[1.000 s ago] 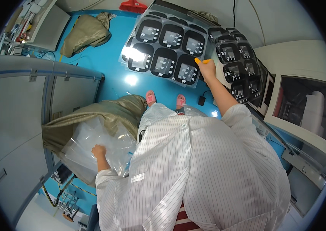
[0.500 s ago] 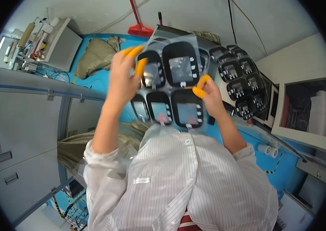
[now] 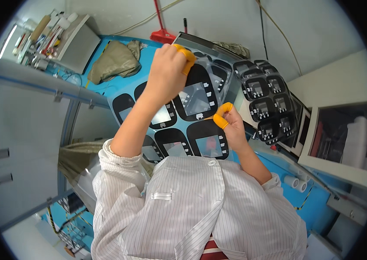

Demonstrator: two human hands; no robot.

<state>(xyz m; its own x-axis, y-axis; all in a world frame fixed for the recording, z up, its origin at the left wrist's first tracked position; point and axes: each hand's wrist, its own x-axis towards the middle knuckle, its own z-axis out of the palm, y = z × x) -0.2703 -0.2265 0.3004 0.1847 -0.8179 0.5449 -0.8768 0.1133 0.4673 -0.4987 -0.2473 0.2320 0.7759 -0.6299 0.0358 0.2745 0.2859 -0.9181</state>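
Observation:
A clear plastic sheet (image 3: 182,123) printed with several black rounded frames hangs in front of my chest, tilted. My left hand (image 3: 168,71), yellow finger cots on its fingertips, is closed at the sheet's upper edge; its forearm crosses in front of part of the sheet. At the right edge my right hand (image 3: 234,125), also in yellow cots, pinches the sheet between thumb and forefinger. Just beyond, similar printed sheets (image 3: 220,76) lie on a grey-edged surface. To the right rests a stack of sheets (image 3: 266,102) with smaller black frames.
Grey cabinets (image 3: 27,143) stand close on the left. A white cabinet with a dark window (image 3: 343,134) is on the right. Farther off are a red broom (image 3: 162,35), an olive cloth bundle (image 3: 116,61) and a cluttered grey bench (image 3: 73,47). White rolls (image 3: 295,182) sit low at the right.
My left hand has moved right, from the sheet's upper left to its upper right. The sheet has tilted and now spreads farther left. My right hand keeps its pinch, slightly lower in view.

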